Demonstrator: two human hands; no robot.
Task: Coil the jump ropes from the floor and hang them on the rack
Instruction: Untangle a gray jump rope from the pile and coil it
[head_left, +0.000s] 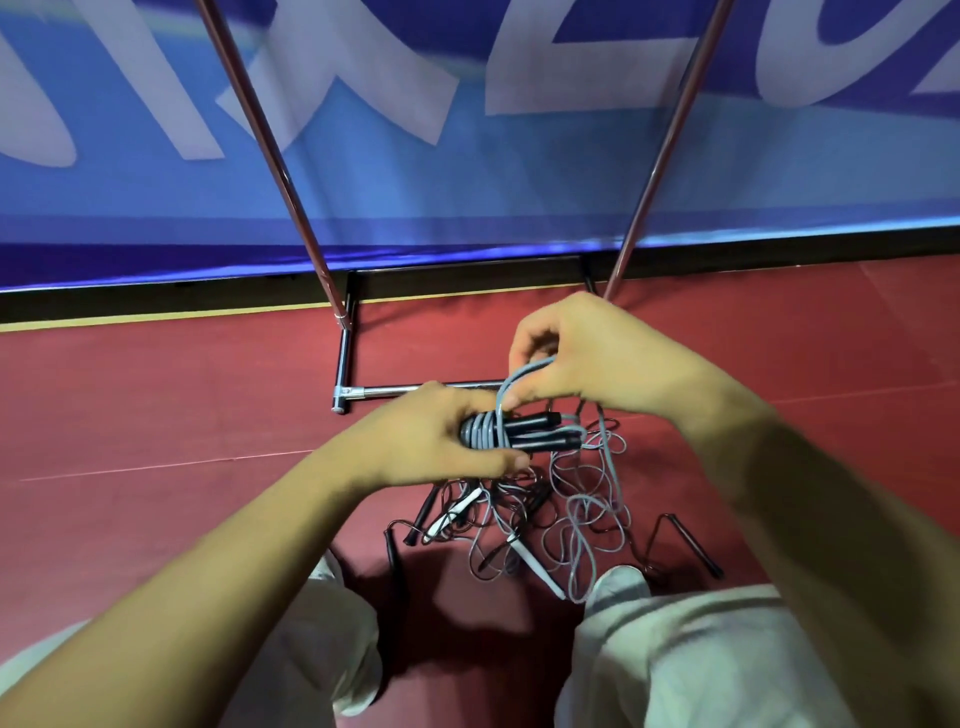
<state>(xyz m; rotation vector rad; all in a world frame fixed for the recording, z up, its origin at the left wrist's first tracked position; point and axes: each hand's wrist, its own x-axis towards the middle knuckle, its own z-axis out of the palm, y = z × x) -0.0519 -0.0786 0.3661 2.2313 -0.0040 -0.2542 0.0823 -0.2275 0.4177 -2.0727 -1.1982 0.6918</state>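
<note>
Left hand (441, 436) is gripping the black handles (543, 442), part-wound with grey rope (480, 431); right hand (582, 358) is pinching its loose loop. Tangled ropes (571, 509) are lying on the floor (156, 405) below; the rack (291, 171) is carrying nothing in view

You face a blue banner (415, 176) with white lettering. Below it runs a thin dark strip (156, 297), perhaps skirting.

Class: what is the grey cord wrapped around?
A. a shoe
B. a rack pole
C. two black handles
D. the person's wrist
C: turns of the grey cord circle the two black handles gripped in the left hand; the right hand pinches a loop.
</note>
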